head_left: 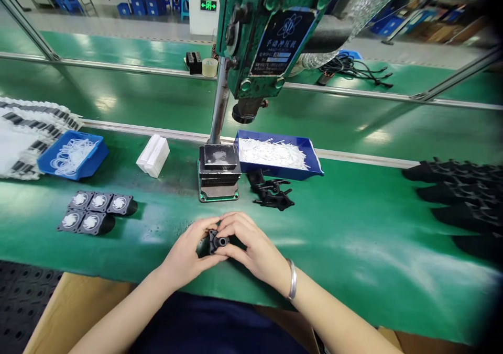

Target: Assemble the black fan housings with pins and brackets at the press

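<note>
A small black plastic fitting (217, 242) with a round hollow stub is held over the green bench, its stub tilted toward me. My left hand (191, 249) curls round its left side, fingertips at the upper edge and thumb below. From the right, my right hand (251, 246) pinches it between thumb and fingers, close to the stub. Both hands are closed on this one piece, and they hide part of its outline. Just beyond them stands the stepped metal block (220, 173) of the press. Loose black plastic parts (273, 191) lie to its right.
Overhead hangs the green press head (251, 40). A blue bin (281, 157) of white strips stands behind the loose parts. Leftward are black housings with white impellers (90, 212), a white block (153, 156) and a blue tray (74, 155) of white rings. Black parts (467, 202) line the right.
</note>
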`<state>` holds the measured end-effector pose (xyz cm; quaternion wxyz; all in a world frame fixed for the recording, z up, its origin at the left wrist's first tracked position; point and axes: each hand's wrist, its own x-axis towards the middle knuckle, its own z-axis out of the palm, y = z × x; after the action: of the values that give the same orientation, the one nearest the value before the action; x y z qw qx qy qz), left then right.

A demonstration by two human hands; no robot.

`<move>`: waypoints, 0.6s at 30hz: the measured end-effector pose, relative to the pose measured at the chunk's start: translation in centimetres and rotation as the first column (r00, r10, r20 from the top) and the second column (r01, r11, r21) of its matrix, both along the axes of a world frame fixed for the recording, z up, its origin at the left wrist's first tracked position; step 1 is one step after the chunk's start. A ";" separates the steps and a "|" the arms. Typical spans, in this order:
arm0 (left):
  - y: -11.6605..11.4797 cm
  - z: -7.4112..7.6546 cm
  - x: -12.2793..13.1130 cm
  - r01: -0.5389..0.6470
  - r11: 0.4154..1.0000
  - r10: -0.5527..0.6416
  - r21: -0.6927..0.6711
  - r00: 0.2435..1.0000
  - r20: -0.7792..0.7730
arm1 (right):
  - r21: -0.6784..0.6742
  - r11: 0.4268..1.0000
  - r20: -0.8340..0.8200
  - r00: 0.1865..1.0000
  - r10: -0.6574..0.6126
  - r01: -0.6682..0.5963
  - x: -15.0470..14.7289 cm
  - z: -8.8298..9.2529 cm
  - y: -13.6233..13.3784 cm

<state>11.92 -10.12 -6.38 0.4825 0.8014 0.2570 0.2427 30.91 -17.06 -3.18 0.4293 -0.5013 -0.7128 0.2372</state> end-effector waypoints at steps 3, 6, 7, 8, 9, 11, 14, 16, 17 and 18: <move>0.1 0.4 0.0 0.001 1.000 0.000 0.016 1.000 -0.019 | 0.006 1.000 0.009 1.000 -0.023 0.023 -0.3 -0.3 -0.1; 0.1 0.4 0.1 -0.020 1.000 0.020 -0.001 0.999 -0.046 | 0.019 0.999 0.007 0.999 -0.041 0.041 -0.6 -0.7 -0.2; 0.1 0.4 0.1 -0.026 1.000 0.026 -0.005 0.998 -0.053 | 0.013 0.999 0.009 0.999 -0.033 0.033 -0.5 -0.7 -0.3; 0.1 0.4 0.1 -0.029 1.000 0.029 -0.003 0.998 -0.055 | 0.004 1.000 0.017 1.000 -0.018 0.018 -0.4 -0.6 -0.3; 0.1 0.5 0.1 -0.031 0.999 0.032 0.006 0.998 -0.050 | -0.004 1.000 0.030 1.000 -0.004 0.004 -0.1 -0.3 -0.3; 0.6 1.4 0.2 -0.031 0.997 0.033 0.067 0.999 -0.021 | 0.006 1.000 0.058 0.998 -0.006 0.006 0.9 1.0 -0.1; 2.5 4.6 0.5 -0.029 0.967 0.014 0.254 0.998 0.062 | 0.165 0.973 0.080 0.982 -0.174 0.159 3.5 5.2 1.0; 4.5 7.3 1.2 -0.063 0.924 0.016 0.377 0.992 0.126 | 0.364 0.879 0.024 0.941 -0.339 0.308 5.5 9.3 2.7; 5.7 8.6 1.8 -0.096 0.905 0.032 0.414 0.987 0.158 | 0.454 0.815 -0.023 0.919 -0.394 0.361 6.5 11.6 3.9; 6.9 9.7 2.5 -0.131 0.894 0.053 0.430 0.981 0.188 | 0.541 0.747 -0.076 0.907 -0.415 0.387 7.5 14.0 5.3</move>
<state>14.38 -3.21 3.35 0.2973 0.8526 0.1906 0.3851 38.36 -11.77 10.81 0.5769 -0.5051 -0.6362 -0.0853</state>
